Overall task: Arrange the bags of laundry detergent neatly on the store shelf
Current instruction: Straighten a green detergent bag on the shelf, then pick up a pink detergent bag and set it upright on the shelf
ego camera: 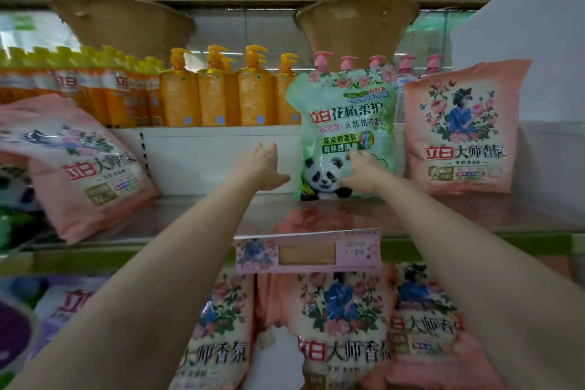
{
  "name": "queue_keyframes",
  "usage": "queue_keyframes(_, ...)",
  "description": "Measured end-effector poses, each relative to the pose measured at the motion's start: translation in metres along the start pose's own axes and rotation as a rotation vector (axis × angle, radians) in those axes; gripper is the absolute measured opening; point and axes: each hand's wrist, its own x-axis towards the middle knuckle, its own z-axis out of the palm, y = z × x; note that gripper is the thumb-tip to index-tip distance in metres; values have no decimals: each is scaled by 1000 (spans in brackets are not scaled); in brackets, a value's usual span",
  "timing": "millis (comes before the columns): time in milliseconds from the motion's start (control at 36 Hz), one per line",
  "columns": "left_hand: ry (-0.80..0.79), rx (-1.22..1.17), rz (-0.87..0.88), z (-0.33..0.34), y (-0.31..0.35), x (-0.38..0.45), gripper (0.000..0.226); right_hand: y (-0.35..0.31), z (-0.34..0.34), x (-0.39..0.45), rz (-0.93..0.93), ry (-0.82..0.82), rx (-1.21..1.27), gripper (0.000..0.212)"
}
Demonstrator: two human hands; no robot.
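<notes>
The right hand (361, 172) is pressing on the lower front of the green panda bag (346, 133), fingers curling against the film over the panda print as if gripping it, while the left hand (269, 168) is hanging open just to the left of that bag, fingers spread and thumb pointing toward its edge, touching nothing that I can make out. The green panda bag is standing upright on the middle shelf (202, 218), leaning back toward the white back panel (202, 161), with a pink upright bag (462, 133) just to its right and a pink tilted bag (79, 168) slumping well to its left. Above and behind the green bag, orange pump bottles (218, 95) and pink pump bottles (348, 65) are lining the upper ledge. Below it, more pink bags (335, 326) are filling the lower tier under a pink shelf tag (307, 252). The risk, as I judge it, is that the green bag is resting on a narrow soft base with only one hand steadying it: if the right hand is letting go before the left is bracing the side, the bag is likely to be sagging forward off the shelf lip or toppling left into the gap. Pushing too hard could also be nudging it against the pink upright bag and knocking that one askew.
</notes>
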Motion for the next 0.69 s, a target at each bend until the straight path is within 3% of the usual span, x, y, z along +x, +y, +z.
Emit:
queue_keyframes(361, 2, 144, -70, -52, -74, -93, 65, -101, 5, -68, -235, -44, -34, 65)
queue_keyframes(694, 70, 209, -187, -93, -140, -178, 61, -188, 12, -121, -342, -54, 10, 66)
